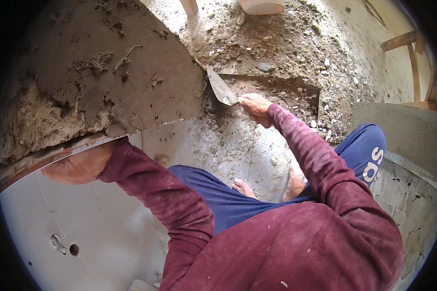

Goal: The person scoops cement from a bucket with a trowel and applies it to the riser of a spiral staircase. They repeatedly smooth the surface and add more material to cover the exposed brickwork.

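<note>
A thick bed of wet mortar (107, 63) already loads the board (48, 155) steadied from beneath by the left hand (80, 167), fingers hidden; right hand (255, 107) fingers clench a trowel (221, 88), its blade just beyond them at the mortar's edge, smoothing apparently unfinished.

Rough wet mortar (97, 72); probably metal trowel (221, 87)
</note>
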### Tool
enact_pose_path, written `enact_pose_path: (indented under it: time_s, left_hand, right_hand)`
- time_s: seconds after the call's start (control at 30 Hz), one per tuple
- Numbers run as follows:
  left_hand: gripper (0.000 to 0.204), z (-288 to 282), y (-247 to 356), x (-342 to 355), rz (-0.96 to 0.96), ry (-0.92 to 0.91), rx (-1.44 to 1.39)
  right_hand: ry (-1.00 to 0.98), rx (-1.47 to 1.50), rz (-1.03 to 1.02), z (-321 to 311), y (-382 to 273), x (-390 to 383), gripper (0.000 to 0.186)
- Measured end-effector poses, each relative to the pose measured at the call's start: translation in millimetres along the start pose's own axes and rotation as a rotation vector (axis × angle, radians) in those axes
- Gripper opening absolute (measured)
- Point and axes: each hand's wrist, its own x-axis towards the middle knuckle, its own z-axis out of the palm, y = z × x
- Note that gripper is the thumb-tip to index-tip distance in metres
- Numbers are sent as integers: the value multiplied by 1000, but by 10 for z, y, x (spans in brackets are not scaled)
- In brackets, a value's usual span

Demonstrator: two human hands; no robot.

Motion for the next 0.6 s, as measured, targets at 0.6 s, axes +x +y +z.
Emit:
enact_pose_path:
  time_s: [0.6]
  left_hand:
    - [81, -3, -202, 44, 223, 26, -13]
  right_hand:
    - [-48, 839, 205, 556, 359, 69, 37]
